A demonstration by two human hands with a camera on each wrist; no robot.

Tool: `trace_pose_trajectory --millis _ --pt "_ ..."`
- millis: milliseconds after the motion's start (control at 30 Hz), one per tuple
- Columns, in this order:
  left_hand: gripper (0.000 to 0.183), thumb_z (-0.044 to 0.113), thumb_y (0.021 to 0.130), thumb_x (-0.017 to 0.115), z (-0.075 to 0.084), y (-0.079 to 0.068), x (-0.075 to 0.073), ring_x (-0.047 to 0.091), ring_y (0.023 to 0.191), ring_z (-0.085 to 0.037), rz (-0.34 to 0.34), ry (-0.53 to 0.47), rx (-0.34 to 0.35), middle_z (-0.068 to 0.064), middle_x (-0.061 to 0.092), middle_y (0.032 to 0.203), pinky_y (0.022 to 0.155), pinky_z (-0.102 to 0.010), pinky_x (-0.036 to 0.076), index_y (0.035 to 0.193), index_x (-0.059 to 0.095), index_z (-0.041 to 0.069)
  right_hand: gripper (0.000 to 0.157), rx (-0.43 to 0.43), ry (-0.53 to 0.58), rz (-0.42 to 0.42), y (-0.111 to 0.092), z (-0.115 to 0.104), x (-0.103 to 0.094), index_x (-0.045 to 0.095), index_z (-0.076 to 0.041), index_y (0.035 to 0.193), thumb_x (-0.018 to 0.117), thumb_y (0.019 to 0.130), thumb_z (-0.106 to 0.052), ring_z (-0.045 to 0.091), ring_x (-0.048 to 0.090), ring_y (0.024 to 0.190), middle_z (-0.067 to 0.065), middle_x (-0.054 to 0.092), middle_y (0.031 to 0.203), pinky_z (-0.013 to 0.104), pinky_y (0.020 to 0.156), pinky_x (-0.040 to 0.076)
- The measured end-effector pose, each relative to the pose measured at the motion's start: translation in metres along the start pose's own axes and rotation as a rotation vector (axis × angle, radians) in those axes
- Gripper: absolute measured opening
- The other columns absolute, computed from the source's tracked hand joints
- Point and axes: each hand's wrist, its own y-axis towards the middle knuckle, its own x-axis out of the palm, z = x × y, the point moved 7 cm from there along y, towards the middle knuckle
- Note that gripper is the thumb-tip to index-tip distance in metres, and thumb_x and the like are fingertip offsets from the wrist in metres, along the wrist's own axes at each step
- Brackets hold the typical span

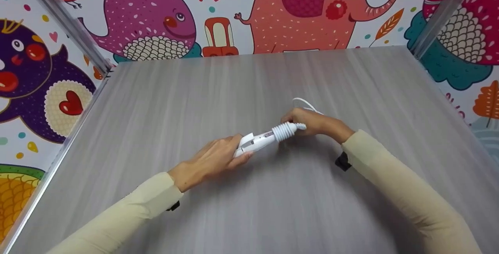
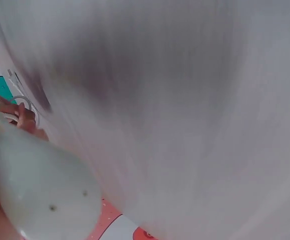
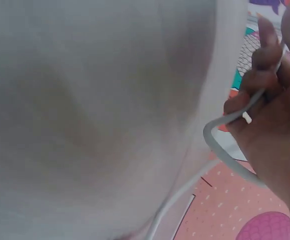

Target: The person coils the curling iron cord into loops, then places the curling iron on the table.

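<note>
In the head view, my left hand (image 1: 212,156) grips a white hair straightener (image 1: 259,142) above the table, its end pointing up and to the right. Several coils of white cord (image 1: 284,131) are wound round that end. My right hand (image 1: 308,121) is just beyond the coils. In the right wrist view, its curled fingers (image 3: 264,82) hold the loose cord (image 3: 219,150), which bends below them and trails down. Up close in the left wrist view is the rounded white straightener body (image 2: 50,187), with two dark dots; most of my left hand is hidden there.
A grey wood-grain table (image 1: 218,90) lies beneath both hands. Walls printed with cartoon animals (image 1: 152,20) stand at the back and sides, with metal posts (image 1: 66,20) at the corners. A loop of cord (image 1: 304,102) extends behind my right hand.
</note>
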Motion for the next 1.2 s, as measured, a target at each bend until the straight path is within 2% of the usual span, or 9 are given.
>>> trace_pose_trajectory --millis 133,233,333,467,633,833,933,1067,1200 --pt "0.031 0.033 0.1 0.06 0.006 0.0 0.005 0.049 0.063 -0.013 -0.085 -0.012 0.063 -0.007 0.061 0.079 0.052 -0.027 0.043 0.104 0.057 0.002 0.005 0.071 -0.089 -0.021 0.002 0.0 0.001 0.077 -0.009 0.085 0.074 0.085 -0.012 0.003 0.057 0.07 0.005 0.075 0.082 0.021 0.067 0.047" --pt "0.032 0.033 0.101 0.059 0.009 0.0 0.008 0.049 0.062 -0.012 -0.136 0.002 0.094 -0.005 0.059 0.078 0.052 -0.028 0.043 0.104 0.057 0.002 0.015 0.107 -0.243 -0.008 0.004 -0.005 0.0 0.078 -0.015 0.08 0.082 0.079 -0.029 0.002 0.054 0.063 -0.003 0.073 0.074 0.021 0.061 0.044" --pt "0.033 0.035 0.101 0.057 0.011 0.0 0.01 0.05 0.063 -0.013 -0.177 0.016 0.104 -0.005 0.06 0.078 0.054 -0.029 0.043 0.105 0.057 0.002 0.029 0.107 -0.343 0.027 0.005 -0.014 -0.005 0.071 -0.016 0.068 0.086 0.072 -0.04 0.003 0.045 0.056 -0.008 0.063 0.062 0.022 0.053 0.037" --pt "0.034 0.037 0.101 0.057 0.011 0.003 0.009 0.052 0.064 -0.015 -0.216 0.039 0.103 -0.006 0.062 0.081 0.055 -0.033 0.045 0.106 0.057 0.003 0.04 0.104 -0.333 0.078 0.006 -0.027 -0.014 0.062 -0.015 0.062 0.089 0.069 -0.043 0.005 0.039 0.052 -0.009 0.05 0.056 0.024 0.05 0.032" --pt "0.035 0.039 0.101 0.057 0.009 0.003 0.01 0.052 0.062 -0.015 -0.241 0.08 0.095 -0.007 0.063 0.08 0.053 -0.032 0.043 0.104 0.057 0.004 0.035 0.149 -0.248 0.095 0.007 -0.04 -0.012 0.064 -0.016 0.067 0.088 0.074 -0.04 0.006 0.043 0.055 -0.009 0.052 0.059 0.025 0.052 0.034" --pt "0.035 0.038 0.101 0.058 0.001 0.003 0.009 0.053 0.06 -0.018 -0.191 0.12 0.062 -0.009 0.064 0.079 0.052 -0.036 0.046 0.102 0.057 0.003 0.036 0.147 -0.197 0.153 0.003 -0.05 -0.012 0.061 -0.013 0.068 0.079 0.085 -0.04 0.006 0.038 0.055 -0.009 0.041 0.058 0.024 0.051 0.029" --pt "0.035 0.037 0.1 0.06 -0.006 0.004 0.005 0.055 0.059 -0.021 -0.146 0.168 0.028 -0.011 0.064 0.078 0.052 -0.04 0.048 0.102 0.058 0.002 0.033 0.166 -0.137 0.178 -0.001 -0.052 -0.015 0.067 -0.012 0.073 0.071 0.092 -0.039 0.008 0.041 0.057 -0.005 0.049 0.061 0.025 0.052 0.032" --pt "0.036 0.037 0.098 0.062 -0.012 0.005 -0.002 0.057 0.056 -0.025 -0.074 0.277 0.0 -0.013 0.063 0.075 0.05 -0.042 0.048 0.098 0.057 0.001 0.031 0.199 -0.033 0.174 -0.008 -0.053 -0.013 0.075 -0.014 0.088 0.058 0.101 -0.037 0.011 0.046 0.064 -0.001 0.059 0.072 0.027 0.058 0.038" --pt "0.037 0.037 0.096 0.066 -0.013 0.007 -0.015 0.055 0.049 -0.022 0.049 0.405 0.022 -0.011 0.059 0.067 0.045 -0.04 0.047 0.091 0.056 0.002 0.032 0.213 0.139 0.154 -0.013 -0.055 -0.009 0.073 -0.011 0.1 0.049 0.106 -0.031 0.011 0.044 0.062 -0.002 0.05 0.069 0.026 0.057 0.037"
